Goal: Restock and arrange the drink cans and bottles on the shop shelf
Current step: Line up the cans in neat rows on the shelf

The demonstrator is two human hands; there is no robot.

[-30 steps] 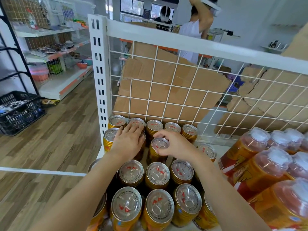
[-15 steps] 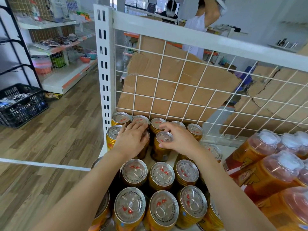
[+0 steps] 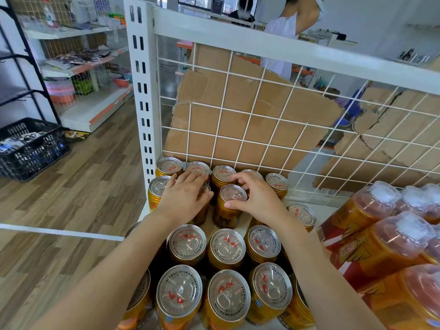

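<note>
Several gold drink cans with silver tops stand in rows on the white shelf [image 3: 307, 203]. My left hand [image 3: 184, 195] lies over a can in the second row from the back, fingers spread across its top and hiding most of it. My right hand [image 3: 256, 198] grips the neighbouring gold can [image 3: 229, 203] around its rim, thumb on the near side and fingers curled over the far side. A back row of cans [image 3: 222, 173] stands against the wire grid. Nearer rows of cans [image 3: 226, 247] fill the front.
Shrink-wrapped packs of orange bottles [image 3: 390, 246] lie on the shelf at the right. A white wire grid [image 3: 273, 120] backs the shelf, with cardboard [image 3: 238, 103] behind it. A white upright post [image 3: 142, 91] stands at the left. On the wood floor sits a black crate [image 3: 31, 148]. People stand in the distance.
Both hands have slid slightly toward the back of the shelf with their cans. The camera has moved closer and tilted a little.
</note>
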